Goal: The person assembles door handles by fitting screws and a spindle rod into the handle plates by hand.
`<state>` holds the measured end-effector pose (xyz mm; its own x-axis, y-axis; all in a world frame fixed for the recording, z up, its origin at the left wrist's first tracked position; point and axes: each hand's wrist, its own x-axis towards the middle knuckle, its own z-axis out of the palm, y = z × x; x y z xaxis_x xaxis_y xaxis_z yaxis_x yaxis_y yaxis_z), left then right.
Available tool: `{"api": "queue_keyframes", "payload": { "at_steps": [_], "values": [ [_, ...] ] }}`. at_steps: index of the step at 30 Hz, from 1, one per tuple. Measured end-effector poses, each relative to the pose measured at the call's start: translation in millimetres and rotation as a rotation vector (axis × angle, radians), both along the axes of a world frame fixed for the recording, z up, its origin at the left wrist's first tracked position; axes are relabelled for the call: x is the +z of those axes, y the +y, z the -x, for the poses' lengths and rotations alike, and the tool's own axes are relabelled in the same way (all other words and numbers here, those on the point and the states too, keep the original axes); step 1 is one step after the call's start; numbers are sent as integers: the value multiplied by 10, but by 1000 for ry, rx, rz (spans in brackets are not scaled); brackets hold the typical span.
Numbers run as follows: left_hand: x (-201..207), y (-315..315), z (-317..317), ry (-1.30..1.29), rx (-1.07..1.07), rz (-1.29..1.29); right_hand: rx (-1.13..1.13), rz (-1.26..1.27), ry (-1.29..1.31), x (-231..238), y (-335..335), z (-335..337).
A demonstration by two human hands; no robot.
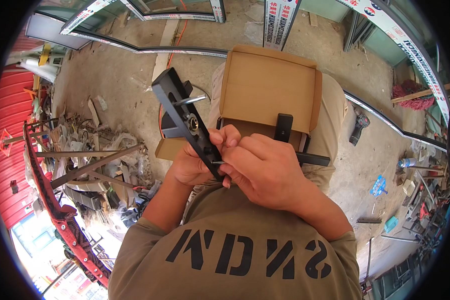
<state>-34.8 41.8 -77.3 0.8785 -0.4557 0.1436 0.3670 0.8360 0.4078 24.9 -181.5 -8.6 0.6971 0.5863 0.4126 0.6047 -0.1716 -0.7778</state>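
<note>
A long black door handle plate (201, 139) is held tilted in front of my chest by my left hand (187, 167), with fingers wrapped round its lower part. A round metal fitting (193, 123) sits midway along the plate, and a silver threaded-looking post (191, 100) sticks out near its upper end. A black lever (172, 131) shows behind it on the left. My right hand (267, 172) is closed, its thumb and finger pinching at a thin metal post (218, 162) near the plate's lower end. The fingertips partly hide that post.
An open cardboard box (270, 80) rests on my lap with another black handle (283, 127) and a black bar (313, 159) at its near side. A cordless drill (358, 126) lies on the floor to the right. Window frames (185, 51) stand ahead; scrap (102, 165) is piled left.
</note>
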Motion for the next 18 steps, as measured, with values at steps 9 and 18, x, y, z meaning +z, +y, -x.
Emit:
{"api": "queue_keyframes", "payload": {
  "at_steps": [9,18],
  "values": [
    [188,-28,-11,345,66,-182,82,-129,615,-22,-30,-78],
    [101,-65,-32,277,98,-85,-97,25,281,122,-128,-149]
  ]
}}
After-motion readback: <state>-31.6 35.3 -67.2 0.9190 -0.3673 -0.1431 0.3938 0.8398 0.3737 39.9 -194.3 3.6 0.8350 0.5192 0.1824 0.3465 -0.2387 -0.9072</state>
